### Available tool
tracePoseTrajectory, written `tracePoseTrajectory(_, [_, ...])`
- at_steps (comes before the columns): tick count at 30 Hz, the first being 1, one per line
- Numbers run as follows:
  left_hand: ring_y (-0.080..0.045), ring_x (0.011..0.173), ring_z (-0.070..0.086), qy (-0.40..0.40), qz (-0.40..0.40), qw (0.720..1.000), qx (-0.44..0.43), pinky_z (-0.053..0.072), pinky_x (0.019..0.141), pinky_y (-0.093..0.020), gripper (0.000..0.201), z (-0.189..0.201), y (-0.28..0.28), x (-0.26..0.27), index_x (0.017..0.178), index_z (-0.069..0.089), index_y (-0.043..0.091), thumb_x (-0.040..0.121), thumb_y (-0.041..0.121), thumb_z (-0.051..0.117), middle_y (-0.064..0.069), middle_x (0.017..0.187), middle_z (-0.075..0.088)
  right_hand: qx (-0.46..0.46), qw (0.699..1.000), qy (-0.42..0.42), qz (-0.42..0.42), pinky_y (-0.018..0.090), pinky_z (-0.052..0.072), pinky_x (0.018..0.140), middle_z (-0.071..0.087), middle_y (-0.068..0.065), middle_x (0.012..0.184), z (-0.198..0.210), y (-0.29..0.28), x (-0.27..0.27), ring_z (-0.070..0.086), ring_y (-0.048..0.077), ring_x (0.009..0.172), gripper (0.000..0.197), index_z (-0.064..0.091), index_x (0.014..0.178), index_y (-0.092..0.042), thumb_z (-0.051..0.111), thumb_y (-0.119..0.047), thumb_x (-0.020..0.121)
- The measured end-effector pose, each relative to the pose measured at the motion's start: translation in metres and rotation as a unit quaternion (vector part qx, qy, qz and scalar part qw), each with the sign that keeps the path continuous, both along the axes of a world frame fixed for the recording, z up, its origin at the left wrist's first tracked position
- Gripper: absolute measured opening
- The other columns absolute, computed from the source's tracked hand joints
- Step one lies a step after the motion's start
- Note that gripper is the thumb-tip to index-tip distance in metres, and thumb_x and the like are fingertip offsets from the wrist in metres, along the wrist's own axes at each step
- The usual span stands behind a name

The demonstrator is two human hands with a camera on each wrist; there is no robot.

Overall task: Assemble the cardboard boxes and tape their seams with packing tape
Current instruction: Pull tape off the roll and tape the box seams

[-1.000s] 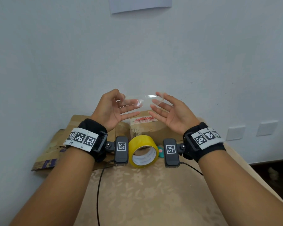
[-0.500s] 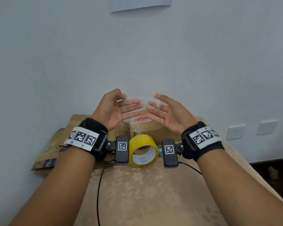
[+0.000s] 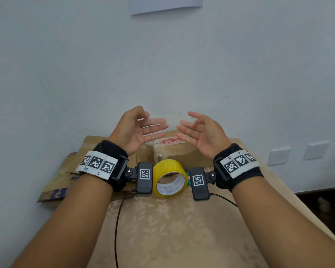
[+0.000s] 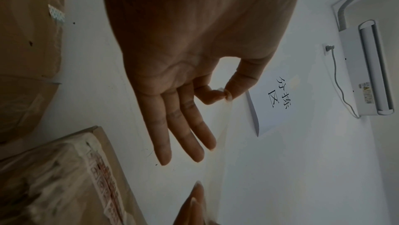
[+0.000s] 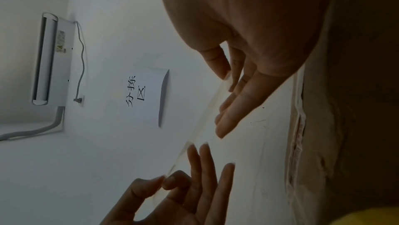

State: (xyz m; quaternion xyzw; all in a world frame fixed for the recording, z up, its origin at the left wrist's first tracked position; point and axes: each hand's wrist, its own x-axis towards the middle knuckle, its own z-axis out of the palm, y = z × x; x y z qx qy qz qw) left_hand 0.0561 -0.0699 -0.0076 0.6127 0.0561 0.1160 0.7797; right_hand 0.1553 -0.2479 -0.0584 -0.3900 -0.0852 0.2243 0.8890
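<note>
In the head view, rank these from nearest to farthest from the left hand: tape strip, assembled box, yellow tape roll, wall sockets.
From the left hand:
1. Tape strip, pinched in its fingers and stretched toward the right hand.
2. Box, just below, between both hands.
3. Tape roll, on the table, nearer the person.
4. Wall sockets, far right.

Table (image 3: 162,229) under a beige cloth with a pale floral pattern, set against the wall. On it: yellow roll of packing tape (image 3: 170,177) standing on edge, hole toward the camera; just behind, a taped cardboard box (image 3: 174,151) with a red-printed label; to the left, flattened cardboard (image 3: 66,171) overhanging the table's left edge; a black cable (image 3: 117,219) trailing across the cloth.
</note>
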Motion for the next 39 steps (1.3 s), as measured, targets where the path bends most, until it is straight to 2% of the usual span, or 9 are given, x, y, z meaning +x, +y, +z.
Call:
tracePoseTrajectory(7, [-0.041,0.108,0.072,0.01,0.008,1.0,-0.001,0.057,0.098,-0.053,0.021,-0.002,-0.001,0.003,0.076,0.046,0.015,0.096,0.01,0.043,-0.029,0.115,0.072,0.061,0.997,0.043,0.01,0.047,0.065,0.068,0.074,0.028,0.107,-0.001,-0.005,0.002,0.076,0.041,0.093,0.04,0.062,0.132,-0.005,0.041,-0.013,0.099])
tracePoseTrajectory(12, [-0.041,0.108,0.072,0.013,0.01,1.0,-0.001,0.058,0.096,-0.052,0.022,-0.002,-0.001,0.003,0.075,0.047,0.015,0.096,0.01,0.043,-0.029,0.114,0.072,0.021,0.999,0.036,0.034,0.048,0.065,0.073,0.074,0.027,0.109,0.002,-0.008,0.001,0.076,0.039,0.095,0.046,0.06,0.127,-0.004,0.062,-0.038,0.097])
tracePoseTrajectory(14, [-0.041,0.108,0.072,0.017,0.011,1.0,0.005,0.058,0.096,-0.051,0.022,-0.002,-0.001,0.003,0.075,0.046,0.015,0.096,0.01,0.043,-0.028,0.114,0.072,-0.01,1.0,0.011,0.017,0.045,0.065,0.07,0.073,0.029,0.113,0.001,-0.006,0.0,0.077,0.037,0.093,0.038,0.058,0.124,-0.004,0.071,-0.024,0.095])
tracePoseTrajectory(16, [-0.04,0.108,0.072,0.02,0.013,1.0,0.012,0.057,0.097,-0.051,0.021,-0.003,-0.001,0.004,0.076,0.046,0.016,0.096,0.011,0.043,-0.028,0.113,0.073,-0.037,0.999,-0.023,-0.02,0.043,0.065,0.067,0.071,0.031,0.113,-0.003,-0.004,0.001,0.077,0.037,0.088,0.035,0.055,0.127,-0.004,0.068,-0.002,0.095])
tracePoseTrajectory(18, [-0.039,0.107,0.072,0.023,0.017,0.999,0.018,0.059,0.095,-0.05,0.02,-0.002,0.0,0.005,0.076,0.045,0.016,0.096,0.011,0.044,-0.027,0.112,0.073,-0.069,0.994,-0.054,-0.058,0.043,0.064,0.067,0.071,0.03,0.109,-0.006,-0.004,0.004,0.078,0.036,0.086,0.038,0.05,0.129,-0.006,0.06,0.008,0.096])
tracePoseTrajectory(24, [-0.037,0.102,0.074,0.061,0.051,0.995,0.068,0.062,0.087,-0.049,0.012,-0.006,0.005,0.015,0.082,0.049,0.012,0.094,0.01,0.05,-0.025,0.109,0.075,-0.111,0.983,-0.086,-0.119,0.038,0.065,0.073,0.074,0.024,0.107,-0.01,-0.012,0.014,0.077,0.031,0.085,0.03,0.052,0.127,-0.001,0.063,0.002,0.099])
tracePoseTrajectory(28, [-0.029,0.085,0.071,0.102,0.084,0.986,0.1,0.065,0.074,-0.043,0.009,-0.007,0.012,0.025,0.085,0.056,0.009,0.092,0.012,0.061,-0.019,0.092,0.072,-0.119,0.981,-0.075,-0.132,0.031,0.064,0.073,0.076,0.022,0.101,-0.008,-0.021,0.023,0.078,0.026,0.079,0.02,0.063,0.115,0.01,0.065,0.002,0.097])
tracePoseTrajectory(33, [-0.023,0.075,0.066,0.158,0.089,0.972,0.152,0.065,0.068,-0.037,0.008,-0.005,0.016,0.035,0.096,0.065,0.004,0.09,0.009,0.069,-0.014,0.086,0.067,-0.147,0.973,-0.071,-0.16,0.033,0.065,0.076,0.078,0.018,0.096,-0.004,-0.026,0.037,0.078,0.029,0.087,0.016,0.067,0.111,0.005,0.066,-0.002,0.098])
tracePoseTrajectory(39, [-0.02,0.073,0.065,0.197,0.083,0.967,0.142,0.065,0.066,-0.035,0.011,-0.005,0.019,0.044,0.093,0.066,0.005,0.088,0.008,0.075,-0.012,0.086,0.067,-0.178,0.968,-0.052,-0.168,0.034,0.065,0.069,0.077,0.021,0.095,-0.007,-0.02,0.043,0.078,0.031,0.082,0.013,0.067,0.111,0.0,0.063,-0.005,0.1])
